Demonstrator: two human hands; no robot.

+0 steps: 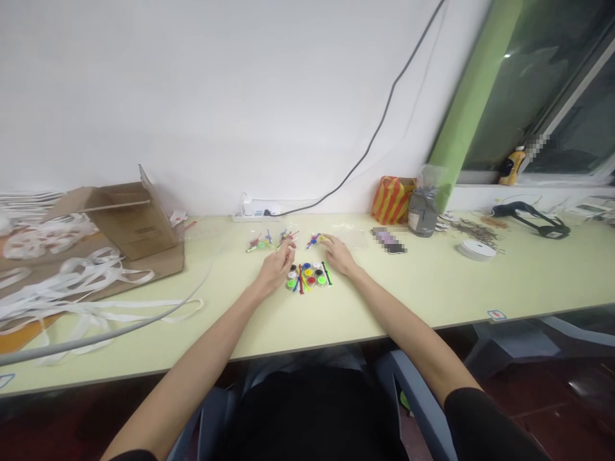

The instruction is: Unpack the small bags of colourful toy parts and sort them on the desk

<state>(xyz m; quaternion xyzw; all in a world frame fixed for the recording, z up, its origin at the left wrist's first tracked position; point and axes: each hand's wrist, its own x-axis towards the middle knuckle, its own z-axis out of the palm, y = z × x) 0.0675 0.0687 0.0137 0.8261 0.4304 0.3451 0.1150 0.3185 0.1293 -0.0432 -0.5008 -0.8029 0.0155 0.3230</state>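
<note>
My left hand (276, 267) rests on the pale table with its fingers curled together. Its fingertips are at a small pile of coloured plastic sticks (287, 236); what they pinch, if anything, is hidden. My right hand (340, 256) has its fingers stretched out and apart, the tips beside a blue and yellow cluster of plastic pieces (314, 240). Between my hands and nearer to me lie several round coloured discs (311, 280) in rows, with a red stick (301, 280) and a dark green stick (327, 273) among them. Another small coloured cluster (254, 243) lies farther left.
At the left are a cardboard box (129, 218) and tangled white straps (91, 269), with a grey cable (120, 333) crossing in front. A power strip (254, 214) stands by the wall. To the right are a striped bag (391, 200), a dark jar (423, 212) and a white roll (476, 250).
</note>
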